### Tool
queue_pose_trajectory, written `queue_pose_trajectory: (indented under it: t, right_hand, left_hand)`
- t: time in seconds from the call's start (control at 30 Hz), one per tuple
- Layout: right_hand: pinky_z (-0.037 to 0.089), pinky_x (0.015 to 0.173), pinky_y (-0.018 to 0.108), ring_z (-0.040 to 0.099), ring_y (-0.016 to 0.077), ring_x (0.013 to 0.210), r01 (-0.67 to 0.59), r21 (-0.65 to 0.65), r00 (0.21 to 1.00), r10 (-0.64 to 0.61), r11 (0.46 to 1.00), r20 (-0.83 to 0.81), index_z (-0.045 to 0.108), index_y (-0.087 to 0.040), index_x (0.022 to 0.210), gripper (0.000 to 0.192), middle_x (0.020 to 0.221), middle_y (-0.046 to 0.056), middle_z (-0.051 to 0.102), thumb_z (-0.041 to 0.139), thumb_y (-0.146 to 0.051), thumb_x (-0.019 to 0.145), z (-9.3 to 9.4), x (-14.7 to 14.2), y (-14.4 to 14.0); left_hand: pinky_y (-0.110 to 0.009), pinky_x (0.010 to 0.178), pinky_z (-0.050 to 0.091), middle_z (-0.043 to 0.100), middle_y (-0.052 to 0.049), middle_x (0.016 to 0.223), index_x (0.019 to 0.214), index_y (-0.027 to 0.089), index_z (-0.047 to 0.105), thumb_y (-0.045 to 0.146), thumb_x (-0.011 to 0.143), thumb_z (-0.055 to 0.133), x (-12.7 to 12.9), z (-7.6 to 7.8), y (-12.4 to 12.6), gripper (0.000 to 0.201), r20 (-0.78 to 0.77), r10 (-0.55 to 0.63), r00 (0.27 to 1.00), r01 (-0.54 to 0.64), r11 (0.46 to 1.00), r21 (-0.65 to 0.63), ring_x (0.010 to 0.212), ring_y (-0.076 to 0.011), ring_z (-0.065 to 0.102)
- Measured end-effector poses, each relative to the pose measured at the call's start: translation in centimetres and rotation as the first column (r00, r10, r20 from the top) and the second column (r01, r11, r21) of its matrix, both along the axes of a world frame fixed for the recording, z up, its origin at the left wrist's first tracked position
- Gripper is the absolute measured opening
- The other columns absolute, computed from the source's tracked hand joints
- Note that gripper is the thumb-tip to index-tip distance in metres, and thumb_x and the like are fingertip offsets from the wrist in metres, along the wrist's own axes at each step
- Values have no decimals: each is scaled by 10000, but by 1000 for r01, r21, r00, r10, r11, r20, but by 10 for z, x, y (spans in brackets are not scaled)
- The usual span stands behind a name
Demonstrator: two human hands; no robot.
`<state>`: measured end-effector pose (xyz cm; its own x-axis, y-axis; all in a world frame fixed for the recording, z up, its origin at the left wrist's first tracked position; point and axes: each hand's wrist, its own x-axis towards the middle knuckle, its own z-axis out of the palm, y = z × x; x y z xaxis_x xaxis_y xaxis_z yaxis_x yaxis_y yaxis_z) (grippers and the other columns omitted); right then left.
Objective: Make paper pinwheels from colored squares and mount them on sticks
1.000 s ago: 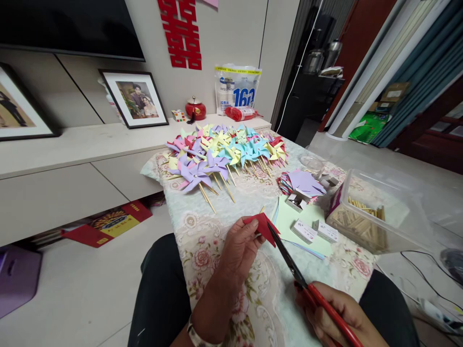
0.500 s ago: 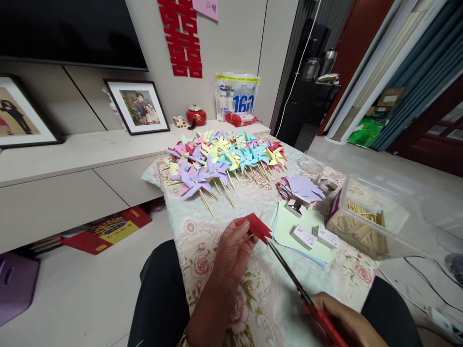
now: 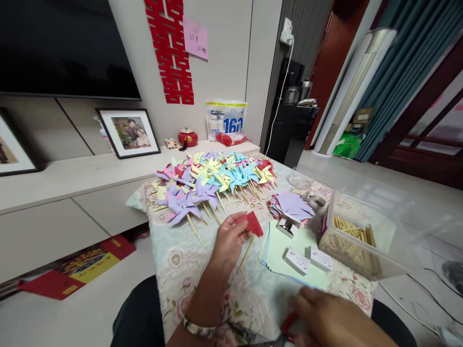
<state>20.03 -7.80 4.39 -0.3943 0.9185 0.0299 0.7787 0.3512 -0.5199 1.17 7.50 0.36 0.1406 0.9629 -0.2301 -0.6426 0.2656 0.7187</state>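
Note:
My left hand (image 3: 231, 238) pinches a small folded piece of red paper (image 3: 255, 224) between thumb and fingers, above the cloth. Below the paper, a thin wooden stick (image 3: 246, 255) lies on the tablecloth (image 3: 195, 284). My right hand (image 3: 318, 315), blurred by motion, is low at the front right with its fingers at the red handle of the scissors (image 3: 273, 343). The blades point left, close to the cloth's near edge, and are partly cut off by the frame. Many finished paper pinwheels (image 3: 206, 193) on sticks are heaped across the far side of the table.
Right of my left hand lie pale green paper sheets (image 3: 277, 248), small white boxes (image 3: 297, 260), an open box of pins (image 3: 288, 225) and cut purple squares (image 3: 294, 205). A clear plastic bin (image 3: 361, 250) holds wooden sticks. A cabinet (image 3: 108, 173) with framed photos stands behind.
My right hand has drawn the scissors away from the red paper, down toward the near edge, swinging the blades leftward. The left hand still holds the paper. The view has tilted up and turned right.

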Motion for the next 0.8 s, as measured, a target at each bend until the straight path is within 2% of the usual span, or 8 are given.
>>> queue_pose_trajectory:
  t: [0.07,0.13,0.2,0.3,0.43,0.63,0.73,0.8]
  right_hand:
    - [446,600,268,651,194,668,80,38,986,-73,996,-147,744,-251,903,123,810,54,739,631,-216,870,24,-3,30]
    - [449,642,283,634,188,704,134,10,955,-126,991,-267,740,-237,951,179,817,47,723,563,-260,934,34,-6,66]
    - [469,668,294,627,183,728,195,-62,868,-201,979,-454,719,-207,985,187,834,42,709,557,-281,930,27,-9,101]
    - [483,652,303,599,170,703,196,-240,696,-308,951,-648,701,-166,972,212,823,36,682,627,-333,866,-1,-14,135]
    - [445,651,292,559,139,657,130,-344,579,-353,930,-735,691,-139,987,297,739,5,638,680,-382,818,-27,-20,142]
    - [420,618,273,556,125,603,128,-444,456,-450,887,-768,654,-158,1011,346,720,-21,652,736,-265,692,-30,-21,141]
    - [386,585,255,528,109,566,154,-446,411,-467,882,-782,657,-150,999,357,671,-37,625,757,-300,691,-31,-19,143]
    - [358,558,245,497,95,535,155,-448,394,-471,881,-790,661,-143,987,374,638,-47,605,779,-339,690,-32,-18,143]
  left_hand:
    - [-241,568,499,736,-59,760,912,117,675,193,590,876,2,-7,-1,387,-10,-21,1000,21,1000,9,590,-122,631]
    - [-250,583,506,738,-60,767,909,120,681,208,591,880,3,-11,-3,385,-14,-27,1000,27,1000,14,596,-126,632]
    - [-263,605,516,739,-58,771,908,131,685,227,600,879,4,-13,-5,377,-14,-30,999,31,999,13,610,-137,641]
    - [-278,625,523,742,-59,776,900,148,687,244,619,869,5,-14,-6,348,-15,-36,999,36,999,5,637,-155,654]
    - [-282,637,530,744,-64,799,887,156,692,261,633,863,8,-16,-5,324,-32,-35,999,36,999,20,658,-161,655]
    - [-297,646,543,728,-67,826,925,156,703,322,687,831,12,-16,-9,317,-74,-110,991,112,993,28,691,-171,652]
    - [-290,638,548,724,-75,916,956,160,719,329,743,783,11,-13,-10,280,-50,-128,991,130,990,55,735,-167,637]
    - [-275,626,541,721,-62,907,947,175,726,295,725,790,11,-11,-11,261,-39,-136,990,138,987,77,757,-171,635]
